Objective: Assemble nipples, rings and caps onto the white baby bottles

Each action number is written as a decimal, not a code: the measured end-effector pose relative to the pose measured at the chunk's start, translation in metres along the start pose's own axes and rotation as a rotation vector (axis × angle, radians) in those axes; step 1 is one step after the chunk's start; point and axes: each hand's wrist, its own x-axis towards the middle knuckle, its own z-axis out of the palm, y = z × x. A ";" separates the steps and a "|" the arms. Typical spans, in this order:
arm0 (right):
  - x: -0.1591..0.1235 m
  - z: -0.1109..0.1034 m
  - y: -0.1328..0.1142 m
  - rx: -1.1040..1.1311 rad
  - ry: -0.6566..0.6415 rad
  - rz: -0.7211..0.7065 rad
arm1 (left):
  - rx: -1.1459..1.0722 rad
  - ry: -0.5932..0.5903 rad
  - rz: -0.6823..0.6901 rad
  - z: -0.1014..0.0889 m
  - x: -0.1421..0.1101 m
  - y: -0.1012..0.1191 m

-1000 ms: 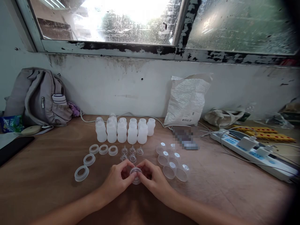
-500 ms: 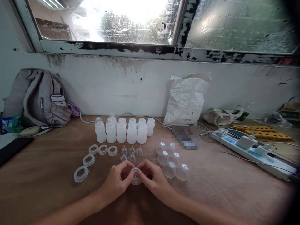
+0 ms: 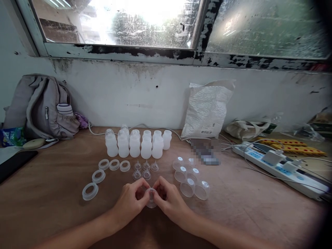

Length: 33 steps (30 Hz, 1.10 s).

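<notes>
Close to my body, both hands pinch a translucent baby bottle collar ring, with what looks like a clear nipple in it; fingers hide part of it. My left hand grips its left side between thumb and fingers. On the opposite side, my right hand closes on it the same way. Just beyond my fingertips stand several clear nipples. Several loose collar rings lie to the left in a curved line. Clear dome caps rest in a group right of my right hand.
Several white baby bottles stand in rows farther back, some with clear caps on. A grey backpack sits at left near a black phone-like slab. A silver mailer bag leans on the wall. At right lies a power strip with cables.
My fingers and thumbs have shifted slightly on the collar ring, which now sits a little lower and tilts differently. The view has moved very slightly; the other things stay in place.
</notes>
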 end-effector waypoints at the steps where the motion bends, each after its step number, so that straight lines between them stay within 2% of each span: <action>1: 0.000 0.001 0.000 -0.008 0.006 0.006 | -0.003 -0.002 -0.004 0.000 0.000 0.000; 12: -0.001 -0.004 -0.006 0.047 0.024 -0.080 | -0.129 -0.002 0.026 -0.002 0.000 0.000; 25: -0.002 -0.002 -0.005 0.013 0.019 -0.057 | -0.055 -0.001 0.010 -0.001 0.002 0.001; 33: -0.002 0.001 0.000 0.000 0.045 -0.060 | 0.011 0.003 0.057 0.000 0.000 0.001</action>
